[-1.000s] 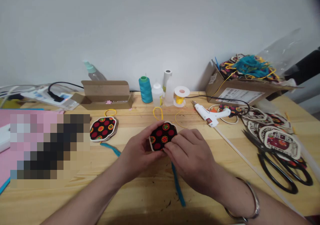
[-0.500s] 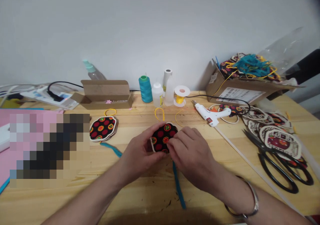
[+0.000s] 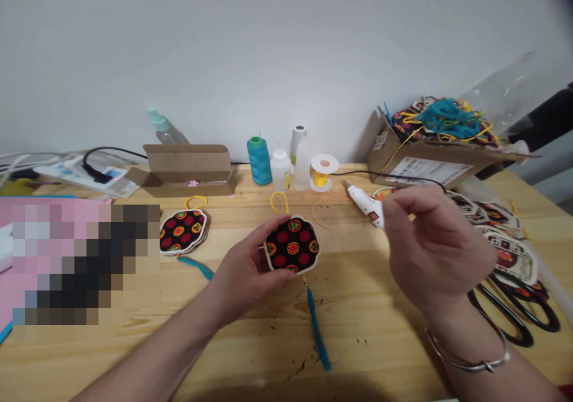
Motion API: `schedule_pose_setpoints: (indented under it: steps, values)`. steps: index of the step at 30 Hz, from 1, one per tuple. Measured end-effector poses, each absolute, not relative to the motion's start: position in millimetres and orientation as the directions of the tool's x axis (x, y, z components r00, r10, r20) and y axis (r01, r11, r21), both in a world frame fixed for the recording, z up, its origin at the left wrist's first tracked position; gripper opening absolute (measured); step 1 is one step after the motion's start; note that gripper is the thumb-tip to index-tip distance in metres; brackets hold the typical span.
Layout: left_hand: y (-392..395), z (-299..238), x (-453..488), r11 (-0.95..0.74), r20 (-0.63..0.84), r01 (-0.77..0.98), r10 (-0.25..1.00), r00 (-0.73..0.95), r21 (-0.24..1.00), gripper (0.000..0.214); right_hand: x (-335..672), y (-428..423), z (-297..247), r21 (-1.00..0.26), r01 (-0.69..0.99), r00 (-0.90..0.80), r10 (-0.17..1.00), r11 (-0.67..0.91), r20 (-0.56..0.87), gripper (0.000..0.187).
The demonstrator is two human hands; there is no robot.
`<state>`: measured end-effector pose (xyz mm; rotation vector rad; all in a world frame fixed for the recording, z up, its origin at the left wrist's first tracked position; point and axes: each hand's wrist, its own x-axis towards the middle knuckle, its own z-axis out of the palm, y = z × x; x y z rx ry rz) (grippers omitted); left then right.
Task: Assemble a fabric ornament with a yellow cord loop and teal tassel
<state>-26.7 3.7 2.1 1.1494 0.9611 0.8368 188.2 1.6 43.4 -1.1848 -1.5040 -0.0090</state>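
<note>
Through the head camera, my left hand (image 3: 244, 271) pinches the flat, lobed ornament of black cloth with red and orange rounds (image 3: 292, 245) by its left rim, midway along the pale wooden table (image 3: 380, 318), nearer its front edge. I judge it light and stiff, like card under soft cloth, so the rim is the place to hold, not the thin teal tassel (image 3: 316, 324) trailing from its lower edge. My right hand (image 3: 436, 250) hangs raised, fingers curled, over the white glue gun (image 3: 363, 202); I cannot tell whether it grips it. I count one ornament in hand, one stack of like ornaments (image 3: 183, 231) toward the left edge, one loose teal tassel (image 3: 194, 265), one glue gun, and one pair of black scissors (image 3: 514, 312) by the right edge.
</note>
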Motion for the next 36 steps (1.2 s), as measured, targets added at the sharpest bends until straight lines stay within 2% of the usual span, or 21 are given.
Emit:
schedule_pose_setpoints:
  steps: [2,6,8,10,18,27,29,33,36]
  values:
    - [4,2,-27,0.209,-0.178,-0.048,0.914,0.364,0.977,0.076,184,3,40,-0.496,0.682,-0.019,0.691,0.537,0.723,0.006]
    - [4,3,-27,0.190,-0.161,-0.043,0.917,0.366,0.981,0.075,175,6,30,-0.253,0.716,-0.466,0.715,0.651,0.521,0.012]
    - [5,4,-27,0.184,-0.157,-0.041,0.919,0.363,0.982,0.074,173,7,25,-0.157,0.720,-0.549,0.693,0.676,0.468,0.016]
    - [5,3,-27,0.177,-0.150,-0.040,0.918,0.368,0.983,0.072,172,6,20,-0.114,0.720,-0.570,0.677,0.685,0.465,0.016]
    - [2,-1,-27,0.125,-0.127,0.030,0.902,0.413,0.992,0.068,169,5,13,-0.103,0.716,-0.576,0.668,0.690,0.472,0.016]
    - [1,-1,-26,0.143,-0.119,-0.016,0.875,0.470,0.990,0.069,161,3,11,-0.119,0.713,-0.568,0.669,0.691,0.478,0.011]
    - [0,0,-26,0.169,-0.129,-0.042,0.869,0.478,0.985,0.069,165,4,17,-0.187,0.712,-0.482,0.665,0.677,0.570,0.010]
    - [1,1,-25,0.226,-0.180,-0.047,0.871,0.457,0.973,0.070,184,6,34,-0.327,0.727,-0.131,0.590,0.604,0.797,0.008]
    - [3,1,-26,0.237,-0.195,-0.049,0.886,0.422,0.970,0.071,194,7,41,-0.412,0.725,0.081,0.526,0.552,0.847,0.009]
